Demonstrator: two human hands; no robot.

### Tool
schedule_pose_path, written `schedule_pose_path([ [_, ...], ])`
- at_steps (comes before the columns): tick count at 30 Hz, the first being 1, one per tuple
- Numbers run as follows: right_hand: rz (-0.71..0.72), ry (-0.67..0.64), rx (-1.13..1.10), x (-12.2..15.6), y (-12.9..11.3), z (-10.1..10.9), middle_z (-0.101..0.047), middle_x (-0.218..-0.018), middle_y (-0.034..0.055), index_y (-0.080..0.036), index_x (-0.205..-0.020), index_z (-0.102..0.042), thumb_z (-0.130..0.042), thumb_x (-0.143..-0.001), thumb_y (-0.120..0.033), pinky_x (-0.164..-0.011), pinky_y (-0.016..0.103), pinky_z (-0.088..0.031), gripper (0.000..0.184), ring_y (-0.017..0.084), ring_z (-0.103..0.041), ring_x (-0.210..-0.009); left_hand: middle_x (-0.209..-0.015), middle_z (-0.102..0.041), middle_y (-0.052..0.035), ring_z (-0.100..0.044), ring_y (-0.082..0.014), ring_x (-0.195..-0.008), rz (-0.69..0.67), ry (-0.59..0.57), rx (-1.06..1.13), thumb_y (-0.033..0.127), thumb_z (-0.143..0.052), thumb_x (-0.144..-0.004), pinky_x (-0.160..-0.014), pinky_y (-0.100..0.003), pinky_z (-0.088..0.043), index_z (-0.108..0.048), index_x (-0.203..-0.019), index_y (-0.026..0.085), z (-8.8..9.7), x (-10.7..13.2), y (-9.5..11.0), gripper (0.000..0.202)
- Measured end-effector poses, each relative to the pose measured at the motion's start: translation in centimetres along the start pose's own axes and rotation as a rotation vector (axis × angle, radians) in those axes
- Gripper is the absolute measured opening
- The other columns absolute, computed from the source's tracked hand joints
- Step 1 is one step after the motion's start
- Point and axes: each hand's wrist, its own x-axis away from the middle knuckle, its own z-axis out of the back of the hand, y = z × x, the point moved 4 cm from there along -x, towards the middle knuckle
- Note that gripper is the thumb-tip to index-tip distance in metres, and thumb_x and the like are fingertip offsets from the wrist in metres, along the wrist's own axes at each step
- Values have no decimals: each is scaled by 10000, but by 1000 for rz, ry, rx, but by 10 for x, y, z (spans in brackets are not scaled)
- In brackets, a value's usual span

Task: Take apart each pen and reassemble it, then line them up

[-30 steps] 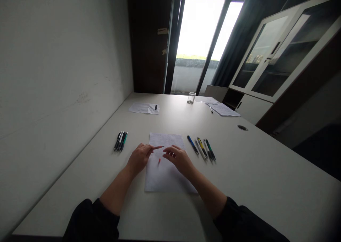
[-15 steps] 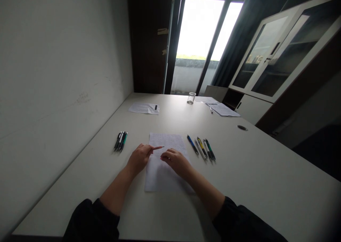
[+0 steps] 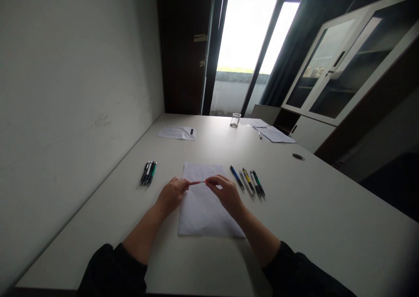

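My left hand is closed around a slim reddish pen, which points to the right above the sheet of paper. Thumb and fingertips of my right hand pinch together at the pen's thin dark tip. Whether a small separate piece sits between those right fingertips is too small to tell. Handwritten-looking lines cover the upper part of the paper, below both hands. To the right lie several pens with blue, white, yellow and green barrels. Another group of pens, mostly black with one green, lies to the left.
Toward the back of the white table stand a clear glass and a loose sheet with a dark strip. More papers and a pen lie back right, near a round cable hole. A wall borders the left side.
My right hand has moved slightly up and its fingertips have closed at the tip of the pen. My left hand holds the pen in nearly the same place.
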Motion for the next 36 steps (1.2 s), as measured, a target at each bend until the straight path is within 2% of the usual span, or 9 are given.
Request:
schedule_pose_path([
  [16,1,-14,31,0,0,0,-702,-857,53,-207,-906,-705,-633,-896,-278,-725,297,-543,101,177,-659,-754,-860,-686,-12,-571,-185,-856,-7,6,-14,170,-468,-940,-758,-263,-453,-648,-1010,248,0,0,2,208],
  [30,27,-65,76,2,-1,-5,-707,-846,46,-212,-896,-709,-643,-897,-291,-717,279,-512,102,173,-658,-761,-898,-692,-12,-575,-177,-876,-63,-24,-110,148,-507,-925,-746,-247,-456,-633,-1088,254,1,1,8,231],
  [36,40,-120,176,4,4,-7,-694,-780,45,-195,-814,-692,-573,-943,-336,-701,277,-491,225,166,-635,-722,-895,-691,-13,-593,-172,-872,-69,-35,-138,129,-521,-910,-750,-249,-461,-636,-1079,252,1,1,11,239],
])
